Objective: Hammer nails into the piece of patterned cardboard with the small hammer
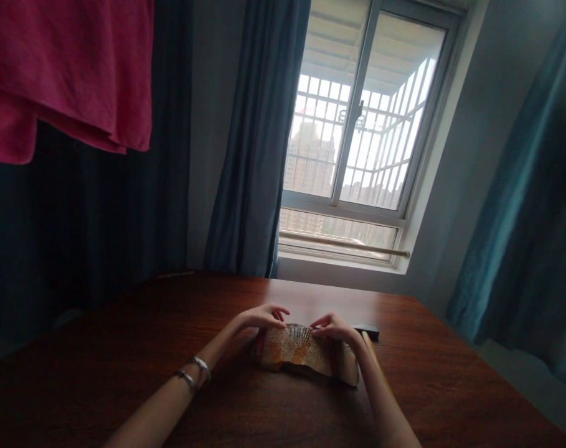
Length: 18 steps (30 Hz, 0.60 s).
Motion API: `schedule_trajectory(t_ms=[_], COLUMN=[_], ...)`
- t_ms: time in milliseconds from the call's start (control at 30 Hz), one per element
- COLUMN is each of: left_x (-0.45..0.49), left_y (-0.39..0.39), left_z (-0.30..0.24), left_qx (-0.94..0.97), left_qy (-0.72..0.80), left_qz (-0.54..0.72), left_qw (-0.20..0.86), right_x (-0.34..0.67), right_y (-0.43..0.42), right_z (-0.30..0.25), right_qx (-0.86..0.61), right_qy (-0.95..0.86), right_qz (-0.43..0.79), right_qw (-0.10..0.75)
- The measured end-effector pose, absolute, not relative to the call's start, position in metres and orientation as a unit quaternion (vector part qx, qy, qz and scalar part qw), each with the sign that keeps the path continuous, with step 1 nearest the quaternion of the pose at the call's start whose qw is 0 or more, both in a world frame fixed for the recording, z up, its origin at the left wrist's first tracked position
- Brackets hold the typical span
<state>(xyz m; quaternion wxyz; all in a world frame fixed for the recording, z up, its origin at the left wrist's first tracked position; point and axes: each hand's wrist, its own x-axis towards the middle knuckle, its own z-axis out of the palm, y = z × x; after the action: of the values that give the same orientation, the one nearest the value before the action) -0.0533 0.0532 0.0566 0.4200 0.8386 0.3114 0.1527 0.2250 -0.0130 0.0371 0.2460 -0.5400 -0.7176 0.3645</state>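
A cream patterned piece (317, 358), which looks like cloth, lies on the brown wooden table (217, 410). It has dark dots, orange patches, reddish bands and a wavy near edge; whether it is folded I cannot tell. Short dark lines run along the middle of its far edge. My left hand (264, 317) bends over the far edge from the left, fingertips at the piece, one finger raised. On the other side, my right hand (333, 327) pinches the same edge with thumb and finger. A small gap with the dark lines separates the hands.
Just beyond my right wrist lies a tool with a black head (369, 333) and a light wooden handle (373, 354), partly hidden by the forearm. A pink cloth (77, 74) hangs at upper left. Blue curtains (259, 137) and a barred window (357, 137) stand behind the table.
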Motion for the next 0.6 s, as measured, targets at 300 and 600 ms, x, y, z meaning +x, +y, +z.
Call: schedule_trajectory(t_ms=[300, 600], left_x=[-0.083, -0.076], left_y=[0.09, 0.088], left_z=[0.062, 0.044], left_qx=[0.679, 0.675], left_qy=[0.424, 0.456], left_qz=[0.407, 0.35], left_qw=[0.441, 0.463], right_x=[0.242, 0.367], right_y=[-0.053, -0.089], right_z=[0.096, 0.084], right_qx=[-0.5, -0.626], right_qy=[-0.639, -0.433], right_qz=[0.436, 0.304], right_qw=[0.389, 0.573])
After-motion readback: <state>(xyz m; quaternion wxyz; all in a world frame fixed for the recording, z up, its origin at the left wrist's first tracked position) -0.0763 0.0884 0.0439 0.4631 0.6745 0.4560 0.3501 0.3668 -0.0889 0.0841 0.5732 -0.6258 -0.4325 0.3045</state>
